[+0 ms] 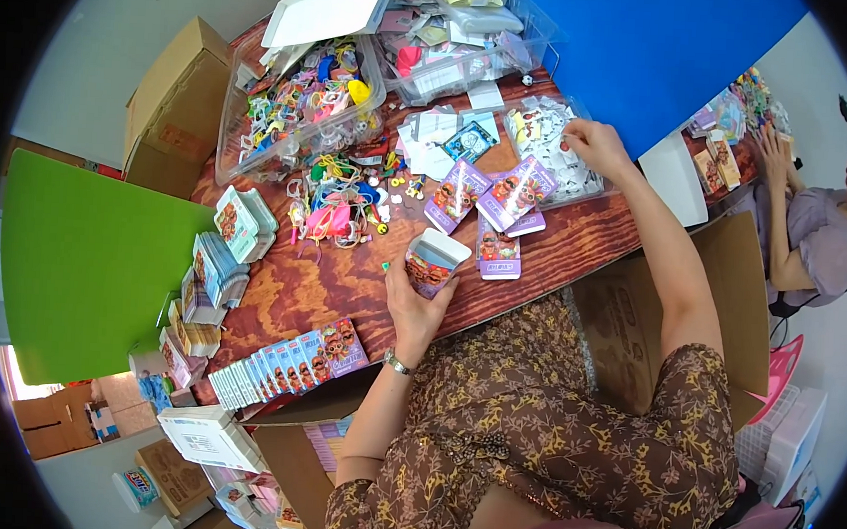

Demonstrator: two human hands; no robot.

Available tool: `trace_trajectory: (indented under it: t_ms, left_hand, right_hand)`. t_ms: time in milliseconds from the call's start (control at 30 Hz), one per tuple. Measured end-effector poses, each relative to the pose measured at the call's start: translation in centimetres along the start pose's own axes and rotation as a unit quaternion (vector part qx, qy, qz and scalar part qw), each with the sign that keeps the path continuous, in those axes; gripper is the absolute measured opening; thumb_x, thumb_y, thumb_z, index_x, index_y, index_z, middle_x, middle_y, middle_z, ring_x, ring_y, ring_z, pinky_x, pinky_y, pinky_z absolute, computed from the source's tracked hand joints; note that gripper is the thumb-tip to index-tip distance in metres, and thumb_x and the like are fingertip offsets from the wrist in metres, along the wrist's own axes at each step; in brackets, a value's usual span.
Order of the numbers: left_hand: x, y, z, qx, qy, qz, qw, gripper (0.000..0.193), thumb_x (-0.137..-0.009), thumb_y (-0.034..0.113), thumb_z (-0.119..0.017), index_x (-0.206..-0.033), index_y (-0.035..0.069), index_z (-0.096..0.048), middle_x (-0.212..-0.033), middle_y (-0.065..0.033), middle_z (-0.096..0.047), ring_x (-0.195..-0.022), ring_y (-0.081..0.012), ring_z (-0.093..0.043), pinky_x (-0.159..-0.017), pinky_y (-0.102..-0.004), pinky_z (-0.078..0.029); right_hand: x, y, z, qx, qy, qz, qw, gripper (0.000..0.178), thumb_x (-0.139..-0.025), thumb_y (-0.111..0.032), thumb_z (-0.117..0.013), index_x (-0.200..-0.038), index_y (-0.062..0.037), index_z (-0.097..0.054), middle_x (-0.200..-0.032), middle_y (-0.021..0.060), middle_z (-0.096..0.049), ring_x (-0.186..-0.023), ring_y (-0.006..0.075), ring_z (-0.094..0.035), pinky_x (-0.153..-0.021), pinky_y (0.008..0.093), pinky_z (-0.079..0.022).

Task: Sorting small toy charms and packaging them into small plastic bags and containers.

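Observation:
My left hand (414, 307) is wrapped round a small card box (434, 261) in red and purple, its top flap open and the mouth tilted up. At the table's right, my right hand (597, 147) hovers over a clear tray full of small white pieces (574, 179). Its thumb and fingertips are pinched together, and whatever they hold is too small to make out. Between the hands lie several purple boxes (517, 193), some overlapping. A dark blue packet (470, 142) rests on white papers (428, 142) just behind them.
Behind stand a clear bin (226, 161) of colourful trinkets and another bin (442, 91) of packets. Loose trinkets (336, 205) lie in front. Boxes line up (279, 364) at the near left, beside card stacks (214, 271). An open carton (622, 323) abuts the table. A person (809, 222) works at right.

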State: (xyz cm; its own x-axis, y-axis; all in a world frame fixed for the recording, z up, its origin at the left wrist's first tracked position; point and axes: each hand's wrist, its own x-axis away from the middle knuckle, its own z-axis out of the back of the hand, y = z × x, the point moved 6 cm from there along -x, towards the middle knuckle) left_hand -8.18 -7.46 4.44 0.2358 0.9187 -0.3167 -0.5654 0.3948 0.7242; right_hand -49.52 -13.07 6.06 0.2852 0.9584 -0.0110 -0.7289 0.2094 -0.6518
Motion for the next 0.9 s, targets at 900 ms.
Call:
trace_trajectory:
  t_ms: [900]
  left_hand:
    - [0.1, 0.5, -0.6, 0.046, -0.005, 0.016, 0.999, 0.081, -0.070, 0.018, -0.089, -0.137, 0.000, -0.047, -0.121, -0.0207, -0.058, -0.113, -0.0392, -0.056, -0.096, -0.0471, -0.047]
  right_hand:
    - [0.8, 0.6, -3.3, 0.132, -0.065, 0.022, 0.989, 0.017, -0.085, -0.015, -0.073, -0.096, -0.0049, -0.066, -0.085, 0.0113, -0.073, -0.083, 0.0301, -0.070, -0.073, 0.0424, -0.053]
